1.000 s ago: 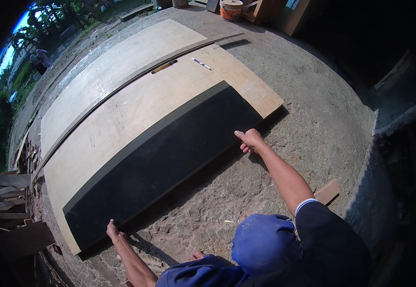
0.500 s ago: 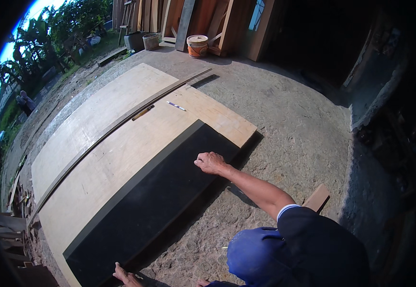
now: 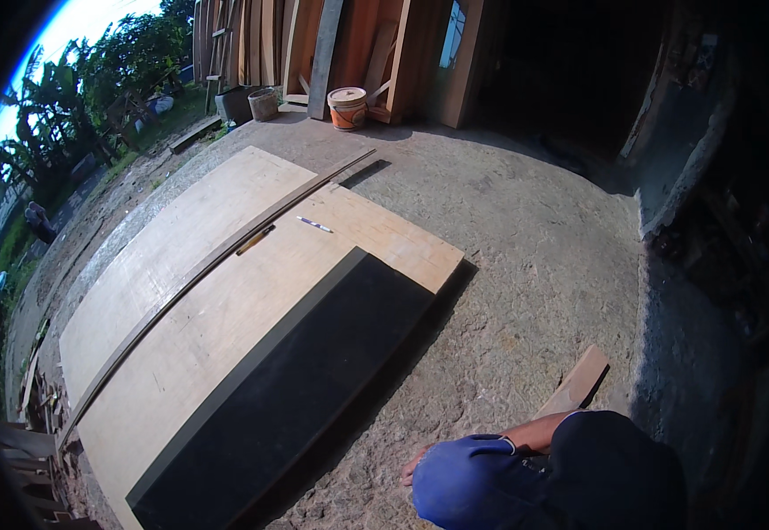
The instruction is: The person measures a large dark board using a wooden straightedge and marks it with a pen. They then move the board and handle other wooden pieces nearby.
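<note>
My right forearm reaches leftward behind my blue-clad knee. A patch of skin shows just past the knee, close to the rough ground; whether it is my right hand or a foot cannot be told, and no fingers can be made out. My left hand is out of view. A long black panel lies along the near side of a pale plywood sheet, untouched by any visible hand. On the plywood are a white pen, a slim yellow-and-dark tool and a long thin strip.
A short wooden block rests on the concrete at my right. Farther off stand a lidded orange-and-white bucket, a grey pail and leaning boards. A low wall edge rises at the right.
Both hands have left the black panel. My right arm has drawn back toward my knee, and my left hand has gone from view. The whole scene sits slightly lower in the picture.
</note>
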A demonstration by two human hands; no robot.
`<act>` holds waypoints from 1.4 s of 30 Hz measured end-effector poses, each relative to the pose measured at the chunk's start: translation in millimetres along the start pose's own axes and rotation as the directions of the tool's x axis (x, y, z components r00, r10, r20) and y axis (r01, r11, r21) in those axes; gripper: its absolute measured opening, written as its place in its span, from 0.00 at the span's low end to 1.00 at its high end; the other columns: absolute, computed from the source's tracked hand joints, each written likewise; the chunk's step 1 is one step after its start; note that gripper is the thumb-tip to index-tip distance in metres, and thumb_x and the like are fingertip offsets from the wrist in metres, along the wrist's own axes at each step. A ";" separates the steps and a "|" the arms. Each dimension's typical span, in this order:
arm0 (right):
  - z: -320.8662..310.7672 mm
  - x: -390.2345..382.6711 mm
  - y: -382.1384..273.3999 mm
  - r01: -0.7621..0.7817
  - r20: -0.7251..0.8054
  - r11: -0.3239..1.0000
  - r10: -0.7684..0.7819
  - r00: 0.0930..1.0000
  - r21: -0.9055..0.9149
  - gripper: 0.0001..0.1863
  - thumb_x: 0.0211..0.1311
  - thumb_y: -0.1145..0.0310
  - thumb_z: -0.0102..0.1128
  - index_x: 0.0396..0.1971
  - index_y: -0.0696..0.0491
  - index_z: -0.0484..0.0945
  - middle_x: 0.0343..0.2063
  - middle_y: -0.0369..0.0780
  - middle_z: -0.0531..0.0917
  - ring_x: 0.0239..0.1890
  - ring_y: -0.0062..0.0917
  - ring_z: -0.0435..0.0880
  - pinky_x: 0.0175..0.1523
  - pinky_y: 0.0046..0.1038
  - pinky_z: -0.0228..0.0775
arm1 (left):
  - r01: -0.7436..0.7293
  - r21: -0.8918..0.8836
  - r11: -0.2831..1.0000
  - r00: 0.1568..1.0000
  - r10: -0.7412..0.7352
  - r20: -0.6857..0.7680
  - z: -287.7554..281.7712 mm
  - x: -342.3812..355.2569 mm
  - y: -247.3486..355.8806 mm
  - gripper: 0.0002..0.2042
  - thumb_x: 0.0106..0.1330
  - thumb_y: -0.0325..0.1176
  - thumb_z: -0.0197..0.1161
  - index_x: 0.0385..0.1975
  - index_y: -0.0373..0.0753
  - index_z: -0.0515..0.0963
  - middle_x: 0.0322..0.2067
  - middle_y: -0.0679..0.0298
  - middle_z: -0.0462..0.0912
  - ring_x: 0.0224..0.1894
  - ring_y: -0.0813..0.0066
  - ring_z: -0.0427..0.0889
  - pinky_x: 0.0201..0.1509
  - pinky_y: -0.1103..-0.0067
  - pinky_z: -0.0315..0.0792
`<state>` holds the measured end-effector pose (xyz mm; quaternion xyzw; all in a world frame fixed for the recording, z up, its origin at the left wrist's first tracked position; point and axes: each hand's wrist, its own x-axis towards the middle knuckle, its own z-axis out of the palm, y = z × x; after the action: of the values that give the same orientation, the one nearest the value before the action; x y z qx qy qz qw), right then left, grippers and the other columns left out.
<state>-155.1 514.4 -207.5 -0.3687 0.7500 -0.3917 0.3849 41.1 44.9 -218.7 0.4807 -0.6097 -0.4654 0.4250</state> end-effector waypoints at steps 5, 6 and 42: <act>35.4 -42.6 34.0 -0.366 0.204 0.928 0.372 0.905 -0.068 0.17 0.75 0.53 0.54 0.46 0.52 0.81 0.33 0.43 0.87 0.40 0.33 0.87 0.45 0.35 0.78 | 0.049 -0.190 0.981 0.737 0.093 0.670 -0.9 -99.4 198.0 0.22 0.79 0.36 0.47 0.68 0.33 0.67 0.64 0.41 0.72 0.63 0.42 0.74 0.67 0.60 0.71; 36.8 -45.0 38.4 -0.397 0.199 0.914 0.405 0.892 -0.078 0.18 0.75 0.53 0.54 0.46 0.52 0.81 0.34 0.42 0.87 0.40 0.33 0.87 0.46 0.35 0.78 | 0.032 -0.152 0.988 0.669 0.092 0.738 16.4 -108.6 213.4 0.22 0.79 0.36 0.48 0.68 0.33 0.67 0.64 0.41 0.72 0.63 0.42 0.74 0.67 0.60 0.70; -155.4 -248.0 -360.0 -0.540 -0.306 0.767 0.452 0.838 -0.346 0.27 0.69 0.46 0.52 0.59 0.49 0.77 0.59 0.47 0.79 0.65 0.43 0.75 0.69 0.45 0.66 | -0.720 0.227 0.656 0.090 -0.236 0.968 26.2 -248.6 517.9 0.25 0.69 0.41 0.62 0.63 0.35 0.74 0.62 0.41 0.73 0.62 0.42 0.74 0.68 0.56 0.67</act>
<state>-92.1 621.8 239.4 -0.1876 0.9222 -0.1410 0.3074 -39.0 347.3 263.9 0.0475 -0.9277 -0.3033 -0.2125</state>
